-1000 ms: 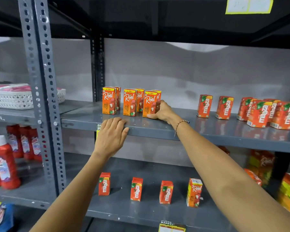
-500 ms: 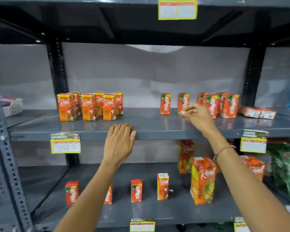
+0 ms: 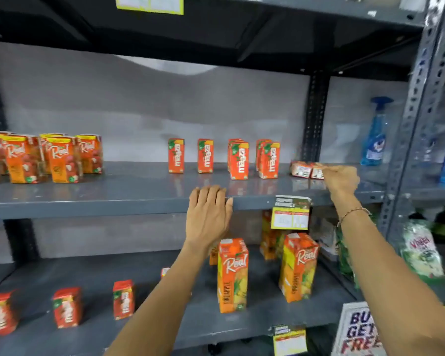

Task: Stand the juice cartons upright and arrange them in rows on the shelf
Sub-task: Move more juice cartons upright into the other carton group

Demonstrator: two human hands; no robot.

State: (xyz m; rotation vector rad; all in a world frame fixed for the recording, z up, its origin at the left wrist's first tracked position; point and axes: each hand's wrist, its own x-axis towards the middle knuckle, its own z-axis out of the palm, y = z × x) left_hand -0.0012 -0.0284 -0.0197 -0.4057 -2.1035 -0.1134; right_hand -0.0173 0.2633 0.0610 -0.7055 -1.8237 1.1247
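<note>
1. The right hand [image 3: 341, 179] is reaching to the far right of the middle shelf [image 3: 139, 194], its fingers closing on the nearer of two fallen juice cartons [image 3: 307, 170] that are lying on their sides, touching each other.
2. The left hand [image 3: 208, 214] is resting flat and open on the shelf's front edge, gripping nothing.
3. Just left of the fallen pair, the Maaza cartons [image 3: 238, 160] are standing upright: two singles, then two short front-to-back rows.
4. Well apart at the shelf's left end, the Real cartons [image 3: 62, 158] are standing in a tight group.
5. A black upright post [image 3: 315, 114] is standing just behind the fallen cartons, and a blue spray bottle [image 3: 375, 132] is sitting beyond it.
6. A price label [image 3: 290, 214] is hanging from the shelf edge between the two hands.
7. On the lower shelf, tall Real pineapple cartons [image 3: 233, 276] and small cartons are standing spaced out; the left forearm is covering part of one.
</note>
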